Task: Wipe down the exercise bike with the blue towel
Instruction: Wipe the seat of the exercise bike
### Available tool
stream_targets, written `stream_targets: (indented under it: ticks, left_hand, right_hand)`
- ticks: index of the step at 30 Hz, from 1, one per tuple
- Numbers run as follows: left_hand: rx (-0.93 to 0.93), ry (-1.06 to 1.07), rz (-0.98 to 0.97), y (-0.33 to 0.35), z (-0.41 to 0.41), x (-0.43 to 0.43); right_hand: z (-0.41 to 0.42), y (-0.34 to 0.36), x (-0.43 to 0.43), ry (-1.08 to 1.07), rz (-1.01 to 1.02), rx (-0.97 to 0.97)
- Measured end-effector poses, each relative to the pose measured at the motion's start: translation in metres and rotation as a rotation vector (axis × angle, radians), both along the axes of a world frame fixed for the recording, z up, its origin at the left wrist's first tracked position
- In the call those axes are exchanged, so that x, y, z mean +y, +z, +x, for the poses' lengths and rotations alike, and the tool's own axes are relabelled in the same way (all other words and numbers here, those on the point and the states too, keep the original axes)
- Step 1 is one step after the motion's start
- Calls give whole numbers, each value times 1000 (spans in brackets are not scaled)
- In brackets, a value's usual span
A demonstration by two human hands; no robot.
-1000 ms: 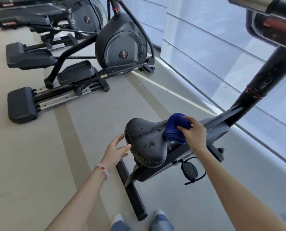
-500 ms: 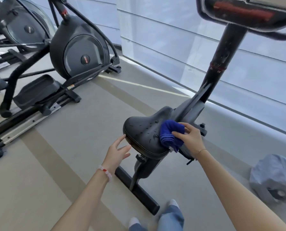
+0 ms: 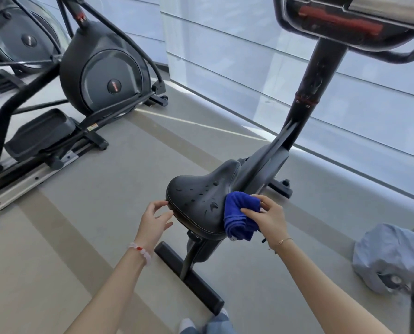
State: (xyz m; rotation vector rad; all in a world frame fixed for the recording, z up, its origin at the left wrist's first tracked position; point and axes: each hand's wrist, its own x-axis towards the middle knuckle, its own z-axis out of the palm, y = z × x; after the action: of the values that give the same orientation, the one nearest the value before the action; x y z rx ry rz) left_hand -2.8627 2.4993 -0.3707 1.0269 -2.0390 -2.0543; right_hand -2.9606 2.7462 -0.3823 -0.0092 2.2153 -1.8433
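Observation:
The exercise bike's black saddle [image 3: 201, 198] stands in the middle of the view, with drops of liquid on its top. A folded blue towel [image 3: 239, 214] lies against the saddle's right side, and my right hand [image 3: 268, 216] grips it there. At the saddle's left rim my left hand [image 3: 154, 221] hovers with relaxed fingers, its fingertips at or just off the edge. The bike's black post [image 3: 309, 92] rises to the console [image 3: 350, 22] at the top right. The rear foot bar [image 3: 189, 278] lies on the floor below the saddle.
Two black elliptical trainers [image 3: 100, 68] with pedals and rails fill the left side. A frosted glass wall [image 3: 249, 56] runs behind the bike. A crumpled light-blue cloth [image 3: 389, 256] lies on the floor at the right. My shoes [image 3: 186, 326] show at the bottom edge.
My view has swung right and the bike now shows more from behind. My right hand has slid the towel from the saddle's nose end back along its right side. My left hand stays by the left rim.

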Motion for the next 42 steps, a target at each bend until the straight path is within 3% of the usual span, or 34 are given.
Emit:
stream_targets:
  ticks: [4, 8, 11, 17, 21, 29, 42]
  left_hand:
    - [1, 6, 3, 2, 0, 0]
    - [-6, -43, 5, 3, 4, -1]
    - [-24, -65, 12, 3, 6, -4]
    - [1, -94, 20, 2, 3, -16]
    - [-25, -139, 45, 1, -3, -27]
    - [-50, -311, 31, 6, -7, -44]
    - [-70, -323, 55, -2, -9, -54]
  right_hand:
    - [-27, 0, -15, -61, 8, 24]
    - [-56, 1, -31, -174, 150, 116]
    - [-63, 4, -29, -139, 232, 141]
    - [-12, 14, -12, 20, 155, 85]
    - [21, 29, -10, 88, 266, 140]
    - [58, 42, -46, -29, 533, 295]
    - [-48, 55, -83, 57, 825, 372]
